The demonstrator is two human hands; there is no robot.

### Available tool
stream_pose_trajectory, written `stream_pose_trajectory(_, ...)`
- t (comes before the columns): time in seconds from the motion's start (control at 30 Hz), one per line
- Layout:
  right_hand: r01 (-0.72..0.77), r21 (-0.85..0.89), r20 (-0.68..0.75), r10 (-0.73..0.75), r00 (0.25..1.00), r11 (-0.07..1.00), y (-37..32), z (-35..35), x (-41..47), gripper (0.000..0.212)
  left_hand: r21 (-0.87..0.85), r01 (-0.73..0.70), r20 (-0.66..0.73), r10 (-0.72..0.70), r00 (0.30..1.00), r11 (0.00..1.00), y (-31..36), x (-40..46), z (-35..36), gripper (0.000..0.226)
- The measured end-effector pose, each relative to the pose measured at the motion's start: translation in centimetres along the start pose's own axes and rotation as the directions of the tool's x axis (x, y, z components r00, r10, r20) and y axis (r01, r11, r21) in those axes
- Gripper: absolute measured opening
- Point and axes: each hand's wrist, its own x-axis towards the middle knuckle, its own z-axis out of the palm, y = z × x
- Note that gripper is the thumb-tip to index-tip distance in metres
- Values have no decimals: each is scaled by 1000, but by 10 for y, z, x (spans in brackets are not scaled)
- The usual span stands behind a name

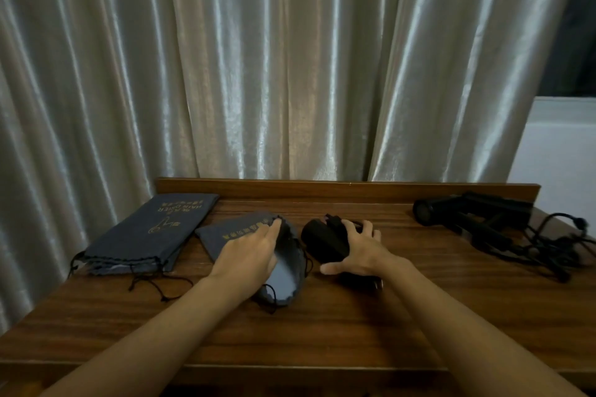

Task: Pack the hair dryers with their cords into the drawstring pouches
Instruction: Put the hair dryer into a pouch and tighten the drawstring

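Along the desk's (322,316) back edge we see a pale curtain (258,58) hanging. At the back left corner lies 1 flat grey pouch (151,232), its strings trailing toward the front. At the back right corner rests a second black dryer (467,211) beside its tangled cord (548,248). Mid-desk, our left hand (251,255) lies palm down on the open pouch (287,267), fingers pinching its rim and holding the mouth wide. Just beside it, our right hand (358,251) grips a black hair dryer (325,242) from above, nozzle pointing at the mouth.
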Motion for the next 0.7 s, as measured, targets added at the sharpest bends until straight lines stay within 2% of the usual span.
stream_pose_trajectory(0.13, 40, 28, -173, -34, 984, 999, 6, 12, 0, 108, -13, -42, 13, 43, 999, 999, 5, -5, 3, 63)
stream_pose_trajectory(0.33, 168, 63, -308, -141, 941, 984, 22, 20, -21, 106, -43, -67, 56, 69, 996, 997, 9, -9, 3, 67)
stream_pose_trajectory(0.53, 384, 111, -482, -288, 828, 917, 54, 18, -66, 103, -59, -66, 80, 71, 994, 996, 8, -3, 1, 70)
stream_pose_trajectory(0.7, 514, 148, -497, -386, 777, 845, 60, 7, -106, 102, -143, -41, 88, 54, 995, 989, 5, 8, 1, 71)
